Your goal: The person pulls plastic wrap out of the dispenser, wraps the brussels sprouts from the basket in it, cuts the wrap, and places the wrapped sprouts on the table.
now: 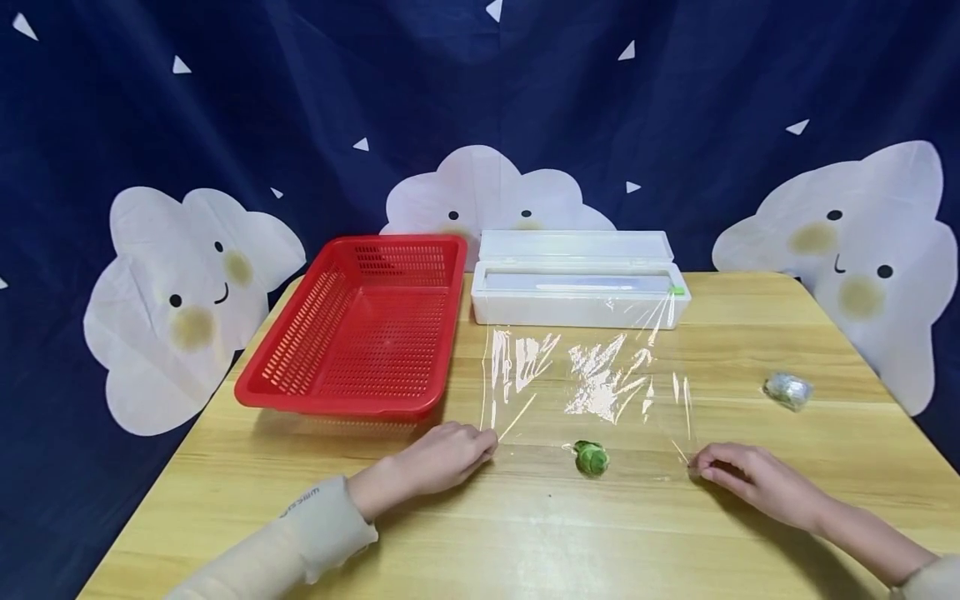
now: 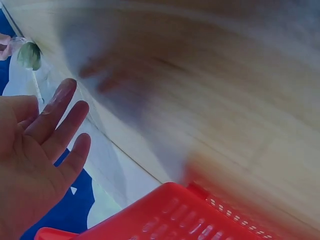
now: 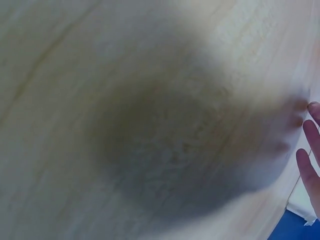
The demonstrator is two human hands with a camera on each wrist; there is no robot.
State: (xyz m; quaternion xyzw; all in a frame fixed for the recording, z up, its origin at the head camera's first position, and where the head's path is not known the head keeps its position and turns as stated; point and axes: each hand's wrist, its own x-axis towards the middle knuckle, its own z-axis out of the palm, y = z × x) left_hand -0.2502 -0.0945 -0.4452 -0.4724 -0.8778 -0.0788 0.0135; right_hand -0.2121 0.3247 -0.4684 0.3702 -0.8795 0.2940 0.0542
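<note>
A clear sheet of plastic film (image 1: 600,383) stretches from a white box (image 1: 581,310) toward the front of the table. My left hand (image 1: 448,457) pinches its near left corner between thumb and forefinger; in the left wrist view the other fingers of that hand (image 2: 40,145) are spread. At the near right corner, my right hand (image 1: 765,483) pinches the film; only some fingertips of it (image 3: 311,145) show in the right wrist view. A green vegetable (image 1: 592,458) lies between the hands, at the film's near edge; whether the film touches it I cannot tell.
An empty red basket (image 1: 386,407) stands on the left of the wooden table (image 1: 570,550), just beyond my left hand. The box's lid (image 1: 576,244) is raised at the back. A small film-wrapped item (image 1: 787,390) lies at the right. Behind hangs a dark blue cloth (image 1: 420,75) with clouds.
</note>
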